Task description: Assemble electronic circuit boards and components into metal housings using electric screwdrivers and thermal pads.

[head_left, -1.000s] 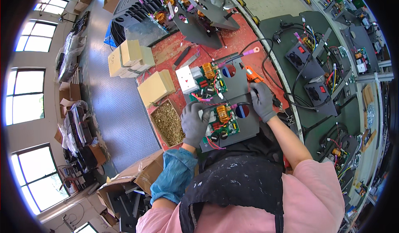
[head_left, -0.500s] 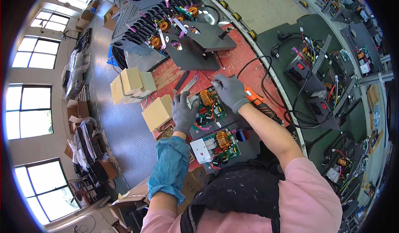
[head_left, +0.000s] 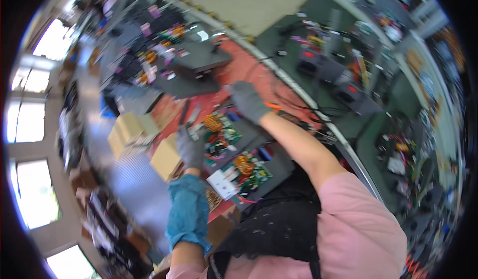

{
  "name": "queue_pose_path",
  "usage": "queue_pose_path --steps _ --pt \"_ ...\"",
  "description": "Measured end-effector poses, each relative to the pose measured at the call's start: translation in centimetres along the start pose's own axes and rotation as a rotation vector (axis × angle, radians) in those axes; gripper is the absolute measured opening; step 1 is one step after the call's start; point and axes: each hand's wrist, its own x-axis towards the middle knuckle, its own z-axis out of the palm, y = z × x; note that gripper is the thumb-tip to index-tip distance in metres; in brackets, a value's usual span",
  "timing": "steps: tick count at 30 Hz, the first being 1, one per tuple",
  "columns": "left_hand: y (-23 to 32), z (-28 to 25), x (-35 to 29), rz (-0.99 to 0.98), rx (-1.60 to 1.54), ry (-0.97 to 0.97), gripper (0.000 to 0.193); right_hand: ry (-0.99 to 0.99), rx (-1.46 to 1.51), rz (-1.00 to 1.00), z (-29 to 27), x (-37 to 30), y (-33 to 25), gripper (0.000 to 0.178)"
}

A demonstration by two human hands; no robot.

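Note:
My left hand [head_left: 190, 148], in a grey glove, rests at the left side of the far circuit board [head_left: 230, 133], which carries a copper-wound coil [head_left: 213, 123]. Its fingers look extended and apart, though blurred. My right hand [head_left: 247, 101], also grey-gloved, is just beyond that board's far right corner with its fingers curled in. What those fingers hold, if anything, is too smeared to make out. Nearer my body lies a second circuit board [head_left: 255, 173] with a similar coil and a white plate [head_left: 222, 184]. Both boards sit on dark grey panels.
An orange-and-black tool [head_left: 284, 112] lies right of my right hand. Pale yellow boxes [head_left: 167, 157] stand left of the boards on the red worktop [head_left: 239, 62]. Dark housings [head_left: 186, 82] with coils fill the far end. Several wired units [head_left: 348, 92] occupy the green surface at right.
The view has swung and blurred, so the scene sits further left. Both hands stay by the far board, the right still curled past its far corner, the left at its left side.

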Motion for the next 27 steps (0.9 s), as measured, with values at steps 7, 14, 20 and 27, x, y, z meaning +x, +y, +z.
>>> queue_pose_path --steps 7,14,20,27 --pt "-2.0 -0.3 -0.1 -0.023 0.135 0.014 0.045 0.183 0.083 0.052 -8.4 -7.0 -9.6 0.037" --pt "-2.3 0.0 0.9 -0.001 0.207 -0.061 0.063 0.079 -0.089 0.479 -17.5 -37.9 -10.0 0.026" --pt "1.0 -0.5 1.5 0.146 0.026 0.079 0.060 0.469 -0.028 1.491 -29.3 -51.4 -15.0 0.025" --pt "30.6 4.3 -14.5 0.425 -0.496 -0.381 0.038 0.698 -0.017 1.439 -30.5 -59.8 -10.2 0.021"
